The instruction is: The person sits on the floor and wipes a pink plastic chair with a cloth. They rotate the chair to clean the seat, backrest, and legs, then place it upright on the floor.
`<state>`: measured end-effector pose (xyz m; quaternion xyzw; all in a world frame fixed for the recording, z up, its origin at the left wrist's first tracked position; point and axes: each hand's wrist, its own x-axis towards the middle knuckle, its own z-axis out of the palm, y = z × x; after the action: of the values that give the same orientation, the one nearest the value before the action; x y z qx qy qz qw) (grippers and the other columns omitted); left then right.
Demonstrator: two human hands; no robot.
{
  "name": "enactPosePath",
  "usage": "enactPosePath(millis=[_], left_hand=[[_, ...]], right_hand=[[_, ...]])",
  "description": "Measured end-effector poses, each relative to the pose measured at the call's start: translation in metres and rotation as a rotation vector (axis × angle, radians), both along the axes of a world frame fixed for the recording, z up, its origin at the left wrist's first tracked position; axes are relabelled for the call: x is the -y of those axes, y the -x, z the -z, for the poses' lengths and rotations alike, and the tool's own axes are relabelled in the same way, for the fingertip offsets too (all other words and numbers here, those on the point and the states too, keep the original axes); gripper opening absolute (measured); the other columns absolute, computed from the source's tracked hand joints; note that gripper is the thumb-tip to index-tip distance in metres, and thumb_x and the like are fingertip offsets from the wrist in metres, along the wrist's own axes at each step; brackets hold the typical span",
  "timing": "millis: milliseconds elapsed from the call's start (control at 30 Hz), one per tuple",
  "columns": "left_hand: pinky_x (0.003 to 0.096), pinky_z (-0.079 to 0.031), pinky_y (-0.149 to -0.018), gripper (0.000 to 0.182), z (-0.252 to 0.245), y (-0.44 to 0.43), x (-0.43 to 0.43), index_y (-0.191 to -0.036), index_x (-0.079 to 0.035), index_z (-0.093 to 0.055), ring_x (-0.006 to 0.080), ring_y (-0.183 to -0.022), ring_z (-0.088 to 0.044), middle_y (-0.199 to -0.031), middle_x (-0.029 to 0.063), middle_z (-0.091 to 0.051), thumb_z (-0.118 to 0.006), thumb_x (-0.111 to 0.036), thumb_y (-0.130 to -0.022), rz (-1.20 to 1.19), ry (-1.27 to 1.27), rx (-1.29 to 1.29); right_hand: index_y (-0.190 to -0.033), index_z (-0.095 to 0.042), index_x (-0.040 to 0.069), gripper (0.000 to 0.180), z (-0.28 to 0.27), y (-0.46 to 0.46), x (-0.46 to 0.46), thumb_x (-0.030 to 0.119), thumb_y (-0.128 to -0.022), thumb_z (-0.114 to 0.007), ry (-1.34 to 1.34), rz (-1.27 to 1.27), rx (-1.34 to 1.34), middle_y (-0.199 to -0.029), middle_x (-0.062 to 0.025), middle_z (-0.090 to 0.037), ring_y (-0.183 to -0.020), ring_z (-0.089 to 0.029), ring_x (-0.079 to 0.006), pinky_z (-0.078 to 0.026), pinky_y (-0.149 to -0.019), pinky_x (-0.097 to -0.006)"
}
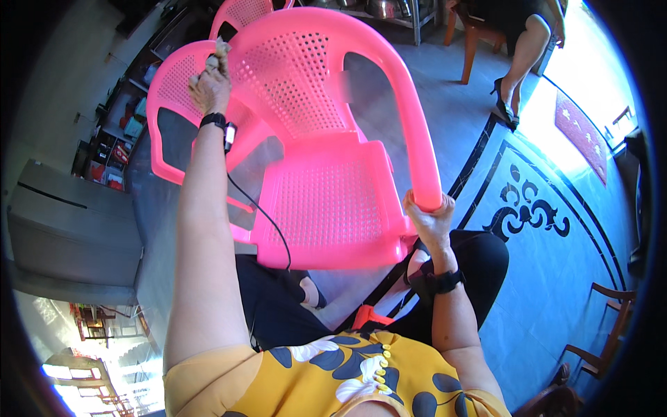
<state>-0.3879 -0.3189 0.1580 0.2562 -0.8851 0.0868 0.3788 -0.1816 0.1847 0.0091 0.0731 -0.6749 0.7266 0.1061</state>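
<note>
A pink plastic armchair (325,200) with a perforated seat and backrest stands right in front of me. My right hand (432,216) is wrapped around the front end of its right armrest. Stretched far forward, my left hand (211,91) holds a crumpled pale cloth (221,48) by the left side of the backrest. Whether the cloth touches the plastic I cannot tell. My left forearm hides part of the chair's left side. From a black band on my left wrist, a thin black cable (260,203) hangs across the seat.
Further pink chairs (180,73) stand behind and to the left. A person's leg (526,57) in a high-heeled shoe shows beside a wooden chair (471,39) at upper right. A grey cabinet-like block (73,234) is at left. A doormat (581,135) lies by the bright doorway.
</note>
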Motion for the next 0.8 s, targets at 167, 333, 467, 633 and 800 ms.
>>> enactPosePath(millis=[167,333,467,633,800], left_hand=[[0.0521,-0.045,-0.105,0.053,0.037,-0.096,0.051,-0.111,-0.003,-0.075,0.0408,-0.122,-0.058,-0.116,0.0258,-0.070,-0.044,-0.045,-0.101,-0.077,-0.078,0.284],[0.0495,-0.048,-0.105,0.064,0.012,-0.136,0.072,-0.120,0.001,-0.071,0.0441,-0.119,-0.063,-0.123,0.0296,-0.067,-0.046,-0.053,-0.095,-0.069,-0.354,0.683],[0.0476,-0.049,-0.104,0.074,0.010,-0.182,0.071,-0.122,0.003,-0.069,0.0428,-0.123,-0.062,-0.124,0.0306,-0.066,-0.051,-0.061,-0.092,-0.093,-0.374,0.706],[0.0476,-0.052,-0.098,0.074,0.015,-0.267,0.042,-0.113,0.005,-0.073,0.0446,-0.117,-0.065,-0.119,0.0310,-0.068,-0.055,-0.063,-0.089,-0.073,-0.489,0.628],[0.0475,-0.054,-0.088,0.066,0.015,-0.335,-0.002,-0.097,0.004,-0.076,0.0431,-0.101,-0.070,-0.100,0.0309,-0.071,-0.059,-0.059,-0.090,-0.035,-0.474,0.456]], right_hand=[[-0.083,-0.070,0.003,0.008,0.007,0.003,-0.003,0.008,-0.081,-0.076,-0.041,-0.024,-0.054,-0.075,-0.0014,-0.069,-0.070,-0.067,-0.0106,-0.055,-0.066,-0.0259],[-0.086,-0.070,0.001,0.010,0.024,0.014,0.000,0.005,-0.082,-0.078,0.082,-0.022,-0.104,-0.077,-0.0023,-0.070,-0.070,-0.066,-0.0104,-0.055,-0.067,-0.0270],[-0.087,-0.073,0.003,0.016,0.029,0.018,0.003,0.007,-0.078,-0.086,0.116,0.014,-0.038,-0.080,-0.0026,-0.074,-0.072,-0.069,-0.0101,-0.058,-0.070,-0.0265],[-0.091,-0.074,0.001,0.013,0.019,0.014,0.002,0.007,-0.082,-0.081,0.110,-0.022,-0.054,-0.081,-0.0068,-0.075,-0.072,-0.073,-0.0149,-0.061,-0.071,-0.0301],[-0.091,-0.074,0.002,0.011,0.012,0.011,0.002,0.007,-0.083,-0.078,0.057,-0.019,-0.061,-0.080,-0.0077,-0.075,-0.071,-0.072,-0.0159,-0.061,-0.070,-0.0306]])
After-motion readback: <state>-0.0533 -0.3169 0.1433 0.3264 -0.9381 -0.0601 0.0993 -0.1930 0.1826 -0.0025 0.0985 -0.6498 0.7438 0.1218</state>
